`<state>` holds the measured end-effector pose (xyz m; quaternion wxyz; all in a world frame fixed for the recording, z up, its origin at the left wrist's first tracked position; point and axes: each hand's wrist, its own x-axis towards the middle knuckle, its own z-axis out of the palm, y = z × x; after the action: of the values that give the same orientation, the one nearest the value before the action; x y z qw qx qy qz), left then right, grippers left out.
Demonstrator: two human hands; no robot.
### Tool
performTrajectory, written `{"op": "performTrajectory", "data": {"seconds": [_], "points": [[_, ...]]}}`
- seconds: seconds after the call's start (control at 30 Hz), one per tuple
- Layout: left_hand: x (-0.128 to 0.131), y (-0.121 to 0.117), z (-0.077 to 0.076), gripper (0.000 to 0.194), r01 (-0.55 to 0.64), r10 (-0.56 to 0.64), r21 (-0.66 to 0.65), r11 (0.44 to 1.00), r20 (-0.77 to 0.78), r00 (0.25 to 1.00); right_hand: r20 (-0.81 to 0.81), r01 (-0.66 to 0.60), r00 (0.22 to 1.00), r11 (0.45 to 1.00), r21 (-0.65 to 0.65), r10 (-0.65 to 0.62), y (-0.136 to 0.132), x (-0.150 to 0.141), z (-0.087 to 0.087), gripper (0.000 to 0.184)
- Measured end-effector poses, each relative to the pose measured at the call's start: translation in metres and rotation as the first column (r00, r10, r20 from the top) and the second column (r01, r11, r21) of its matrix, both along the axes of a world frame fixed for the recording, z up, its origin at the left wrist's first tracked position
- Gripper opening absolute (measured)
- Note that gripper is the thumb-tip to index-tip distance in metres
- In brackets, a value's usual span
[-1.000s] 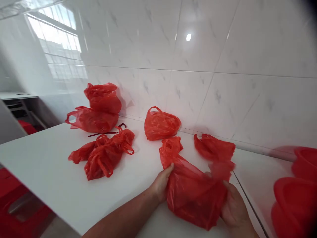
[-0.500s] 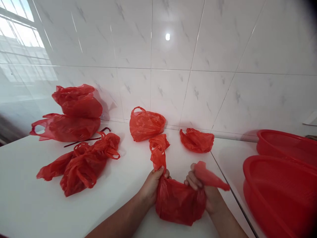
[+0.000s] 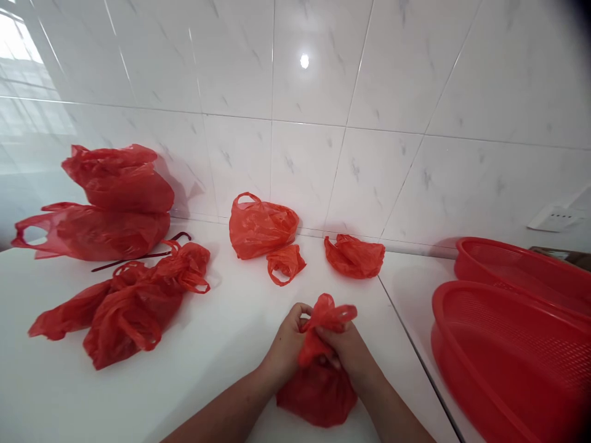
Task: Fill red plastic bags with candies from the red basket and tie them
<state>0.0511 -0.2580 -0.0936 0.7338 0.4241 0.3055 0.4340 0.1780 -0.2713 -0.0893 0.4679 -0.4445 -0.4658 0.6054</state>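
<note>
A filled red plastic bag [image 3: 318,391] rests on the white table close to me, its top gathered between both hands. My left hand [image 3: 289,341] is closed on the left side of the gathered neck. On the other side my right hand [image 3: 346,347] grips the same neck, and the handle loops stick up above the fingers. What the bag contains is hidden by the plastic. Just beyond the hands lie a small crumpled red bag [image 3: 287,263], a fuller red bag [image 3: 263,226] with one handle up, and a low red bag [image 3: 355,255].
Several red bags [image 3: 133,317] lie at the left, with two larger stacked bags [image 3: 106,231] behind them. A dark thin hooked stick [image 3: 138,258] lies between. Two red plastic baskets [image 3: 484,344] stand at the right, past a table seam. A tiled wall [image 3: 314,178] closes the back.
Both hands have come together over the bag, drawing its two ends into one neck. The bag now looks narrower and rounder. The view has shifted slightly right.
</note>
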Motion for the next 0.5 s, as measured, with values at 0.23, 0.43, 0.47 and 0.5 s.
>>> {"op": "performTrajectory", "data": {"seconds": [0.23, 0.43, 0.47, 0.5], "points": [[-0.014, -0.013, 0.012, 0.070, -0.148, 0.182, 0.338, 0.929, -0.069, 0.981, 0.025, 0.139, 0.990, 0.990, -0.010, -0.139, 0.005, -0.001, -0.002, 0.036], [-0.007, 0.002, -0.002, 0.039, -0.254, 0.258, 0.186, 0.949, 0.002, 0.966, 0.075, 0.075, 0.995, 0.997, -0.032, -0.072, 0.003, 0.003, -0.011, 0.034], [-0.007, 0.007, -0.007, 0.040, -0.278, 0.276, 0.126, 0.952, 0.032, 0.961, 0.033, 0.060, 0.998, 0.996, -0.062, -0.058, 0.004, 0.005, -0.013, 0.033], [-0.007, 0.011, -0.012, 0.039, -0.291, 0.288, 0.064, 0.955, 0.052, 0.956, -0.018, 0.043, 0.999, 0.995, -0.094, -0.045, 0.004, 0.007, -0.015, 0.029]]}}
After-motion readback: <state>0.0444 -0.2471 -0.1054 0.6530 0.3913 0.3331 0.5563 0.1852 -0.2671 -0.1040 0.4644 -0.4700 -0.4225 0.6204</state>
